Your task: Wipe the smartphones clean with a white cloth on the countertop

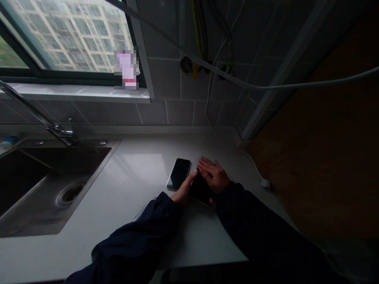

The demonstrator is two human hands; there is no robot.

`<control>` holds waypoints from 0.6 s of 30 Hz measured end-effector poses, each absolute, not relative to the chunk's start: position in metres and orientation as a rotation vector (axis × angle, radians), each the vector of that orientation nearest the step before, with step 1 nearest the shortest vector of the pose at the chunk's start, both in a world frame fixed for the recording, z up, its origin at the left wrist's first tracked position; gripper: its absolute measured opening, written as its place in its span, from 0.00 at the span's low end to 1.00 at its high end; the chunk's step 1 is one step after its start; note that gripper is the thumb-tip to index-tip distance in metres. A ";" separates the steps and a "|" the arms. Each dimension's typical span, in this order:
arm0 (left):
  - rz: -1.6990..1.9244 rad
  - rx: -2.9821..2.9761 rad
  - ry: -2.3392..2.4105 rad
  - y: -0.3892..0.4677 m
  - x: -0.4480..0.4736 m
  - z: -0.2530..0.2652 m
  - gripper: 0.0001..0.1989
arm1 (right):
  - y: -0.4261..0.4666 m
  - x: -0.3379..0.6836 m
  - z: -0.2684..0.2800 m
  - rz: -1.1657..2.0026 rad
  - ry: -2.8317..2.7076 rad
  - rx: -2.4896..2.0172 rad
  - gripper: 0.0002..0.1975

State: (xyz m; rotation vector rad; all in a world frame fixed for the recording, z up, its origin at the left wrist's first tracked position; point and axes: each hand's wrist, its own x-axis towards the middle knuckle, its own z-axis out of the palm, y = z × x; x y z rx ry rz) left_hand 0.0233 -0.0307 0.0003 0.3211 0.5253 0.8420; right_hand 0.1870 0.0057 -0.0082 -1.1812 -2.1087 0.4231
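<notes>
While a smooth white countertop spans the lower centre of the frame, a rectangular stainless-steel sink fills the lower left. Near the centre, the left hand is clamped around a flat dark phone; the right hand lies over its upper end, its grip unclear. Just left lies a silver-edged, black-screened phone.
</notes>
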 end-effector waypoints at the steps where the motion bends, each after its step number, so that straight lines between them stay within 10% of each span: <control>1: 0.826 0.347 0.534 -0.031 0.023 -0.001 0.29 | 0.007 0.187 -0.009 0.408 -2.087 -1.217 0.20; 18: 0.906 0.186 0.484 -0.021 0.009 0.001 0.45 | -0.018 0.179 0.006 0.582 -2.173 -0.647 0.12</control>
